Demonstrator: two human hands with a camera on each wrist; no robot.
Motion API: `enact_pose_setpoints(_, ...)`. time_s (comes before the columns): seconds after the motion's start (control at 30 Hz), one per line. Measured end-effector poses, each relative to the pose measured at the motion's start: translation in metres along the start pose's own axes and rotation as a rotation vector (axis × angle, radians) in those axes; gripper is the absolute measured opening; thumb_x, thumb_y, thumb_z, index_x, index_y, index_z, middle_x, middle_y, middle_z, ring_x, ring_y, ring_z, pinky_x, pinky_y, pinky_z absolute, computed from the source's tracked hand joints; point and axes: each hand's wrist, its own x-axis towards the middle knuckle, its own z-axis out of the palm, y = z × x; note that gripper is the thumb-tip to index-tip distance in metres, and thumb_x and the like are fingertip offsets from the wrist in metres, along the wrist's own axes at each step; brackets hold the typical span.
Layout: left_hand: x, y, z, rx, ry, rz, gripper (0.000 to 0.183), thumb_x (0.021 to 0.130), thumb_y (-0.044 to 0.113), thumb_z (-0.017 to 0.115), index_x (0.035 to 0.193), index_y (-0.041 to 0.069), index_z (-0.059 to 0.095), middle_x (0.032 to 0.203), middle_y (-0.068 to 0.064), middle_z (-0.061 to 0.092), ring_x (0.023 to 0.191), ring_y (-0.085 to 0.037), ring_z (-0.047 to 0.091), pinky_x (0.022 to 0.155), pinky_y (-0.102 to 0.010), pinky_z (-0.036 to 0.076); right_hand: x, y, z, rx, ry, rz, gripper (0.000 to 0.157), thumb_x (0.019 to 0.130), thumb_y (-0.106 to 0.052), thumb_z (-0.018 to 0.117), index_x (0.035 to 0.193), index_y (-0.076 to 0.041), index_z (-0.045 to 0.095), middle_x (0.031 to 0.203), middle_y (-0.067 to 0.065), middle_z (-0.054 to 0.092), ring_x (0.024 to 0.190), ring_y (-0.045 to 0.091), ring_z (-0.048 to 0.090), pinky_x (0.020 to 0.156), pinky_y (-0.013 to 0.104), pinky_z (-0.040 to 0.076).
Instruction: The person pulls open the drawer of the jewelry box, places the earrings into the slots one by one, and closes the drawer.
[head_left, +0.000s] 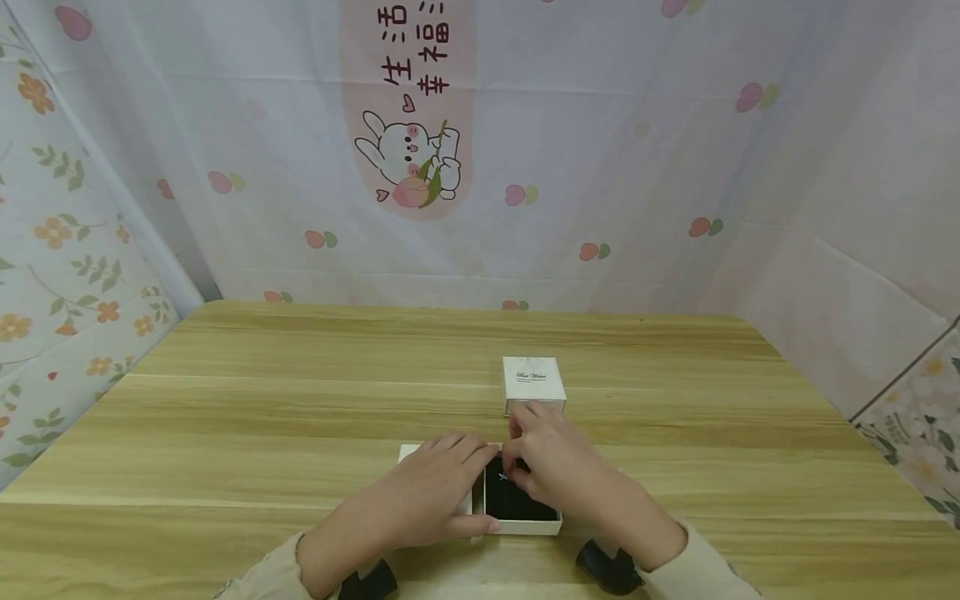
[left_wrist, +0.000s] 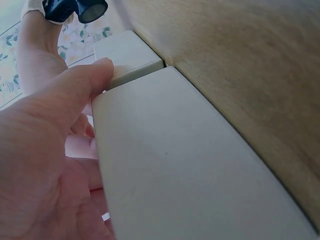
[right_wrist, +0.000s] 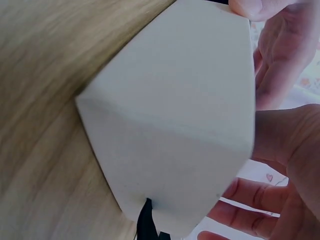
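A small white box tray [head_left: 525,527] with a black insert [head_left: 517,504] lies on the table. A tiny silvery piece [head_left: 503,477] shows on the insert. My left hand [head_left: 438,487] spans a white box piece [head_left: 407,451] left of the tray, thumb on the near side and fingers on the far side. In the left wrist view, its thumb is at the seam between that white piece [left_wrist: 175,150] and the tray [left_wrist: 127,52]. My right hand [head_left: 558,462] reaches over the insert with curled fingers beside the silvery piece; what is between its fingertips is hidden.
Behind my right hand stands another white box [head_left: 534,379] with dark lettering on top. A pointed black strip [right_wrist: 146,220] shows against the tray's wall in the right wrist view. Patterned cloth [head_left: 600,167] hangs beyond the wooden table's [head_left: 300,367] far edge.
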Motion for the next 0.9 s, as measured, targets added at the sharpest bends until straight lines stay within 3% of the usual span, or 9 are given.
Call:
enact_pose_setpoints(0.37, 0.0007, 0.0015, -0.0002, 0.006, 0.011, 0.005, 0.071, 0.086, 0.057, 0.053, 0.134, 0.006, 0.046, 0.131, -0.003, 0.051, 0.122, -0.021, 0.046, 0.102, -0.039, 0.04, -0.0006, -0.0028, 0.0016, -0.037, -0.003, 0.016, 0.017, 0.071, -0.015, 0.076, 0.061, -0.022, 0.064, 0.081, -0.004, 0.049, 0.079, 0.012, 0.043, 0.069, 0.029, 0.042)
enact_pose_setpoints(0.9, 0.0006, 0.0011, -0.0003, -0.008, 0.002, -0.003, 0.07, 0.086, 0.056, 0.055, 0.134, 0.006, 0.046, 0.131, -0.002, 0.05, 0.122, -0.019, 0.045, 0.102, -0.039, 0.04, -0.0026, -0.0001, -0.0027, 0.038, -0.032, 0.041, 0.013, 0.072, -0.017, 0.078, 0.065, -0.021, 0.067, 0.082, -0.006, 0.048, 0.08, 0.011, 0.042, 0.072, 0.029, 0.042)
